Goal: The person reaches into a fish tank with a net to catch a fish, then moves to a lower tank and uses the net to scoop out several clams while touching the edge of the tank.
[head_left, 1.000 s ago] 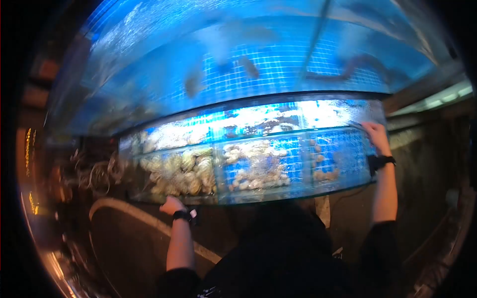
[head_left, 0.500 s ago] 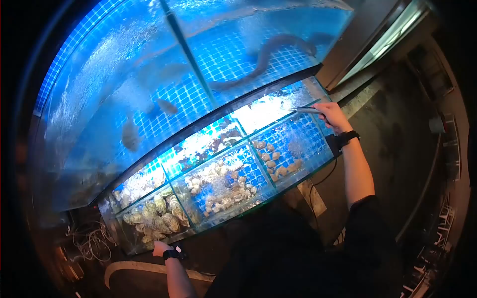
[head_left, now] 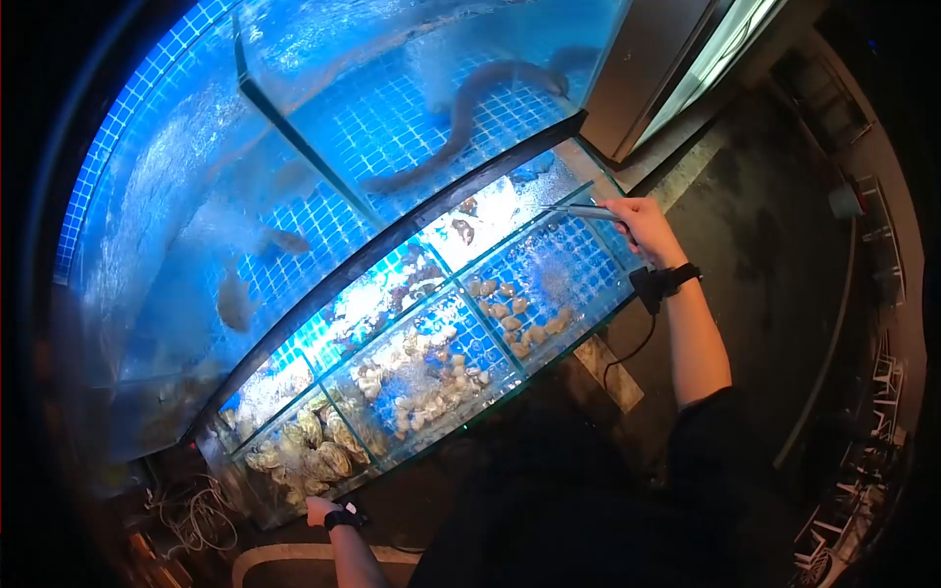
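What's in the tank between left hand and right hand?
Head view: oysters nearest the left hand, then two shellfish compartments, up to the right hand gripping a metal tool.

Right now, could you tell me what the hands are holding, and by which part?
The right hand grips a grey rod-like tool by its near end. The left hand rests against the tank's lower front, holding nothing visible.

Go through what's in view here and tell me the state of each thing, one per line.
Right hand: closed on a grey tool, over the tank.
Left hand: resting at the lower tank's front edge.
Lower tank: water-filled, lit blue, divided into compartments.
Oysters: heaped in the leftmost compartment.
Eel: stretched out in the upper tank.
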Motion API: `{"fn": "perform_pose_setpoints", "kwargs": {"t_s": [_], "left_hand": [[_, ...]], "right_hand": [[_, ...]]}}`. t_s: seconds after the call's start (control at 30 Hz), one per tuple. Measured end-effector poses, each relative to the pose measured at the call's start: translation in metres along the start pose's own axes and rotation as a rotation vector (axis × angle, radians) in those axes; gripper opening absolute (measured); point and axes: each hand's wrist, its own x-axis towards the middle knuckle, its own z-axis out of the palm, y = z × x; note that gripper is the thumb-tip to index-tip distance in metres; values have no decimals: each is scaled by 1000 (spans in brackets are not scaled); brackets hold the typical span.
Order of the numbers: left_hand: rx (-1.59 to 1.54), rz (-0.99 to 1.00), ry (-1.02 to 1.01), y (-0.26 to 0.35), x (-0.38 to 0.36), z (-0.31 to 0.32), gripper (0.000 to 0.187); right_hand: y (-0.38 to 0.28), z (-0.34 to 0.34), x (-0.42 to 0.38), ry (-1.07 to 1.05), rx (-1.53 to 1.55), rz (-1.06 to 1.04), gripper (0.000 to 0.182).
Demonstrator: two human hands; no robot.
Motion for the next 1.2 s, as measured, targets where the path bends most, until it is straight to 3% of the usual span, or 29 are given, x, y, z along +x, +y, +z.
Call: {"fn": "perform_pose_setpoints", "kwargs": {"t_s": [0.17,0.4,0.5,0.7,0.77,0.87,0.97,1.03,1.13,1.2], "left_hand": [[-87,-82,-112,3,9,3,50],[-23,-108,-60,8,9,9,55],[-58,-40,-46,2,-28,-41,55],[-79,-19,-26,-2,-23,-35,52],[-99,-24,-10,2,-17,-25,50],[-54,-25,31,1,-25,-24,48],[-123,-103,113,6,35,45,44],[-369,-200,54,7,22,34,48],[-1554,-622,-1,12,-32,-26,53],[-1748,-757,2,13,-52,-54,57]], "right_hand": [[6,0,-16,84,-33,-69,28],[11,12,-29,117,-38,-94,27],[10,20,-30,124,-72,-135,27],[1,40,-39,189,-581,-430,23],[3,45,-44,181,-663,-773,24],[-2,48,-60,159,-878,-855,27],[6,46,-72,169,-1025,-914,30],[19,46,-78,197,-1017,-978,30],[34,43,-91,231,-1025,-1053,34],[41,42,-101,286,-1050,-1097,35]]}}
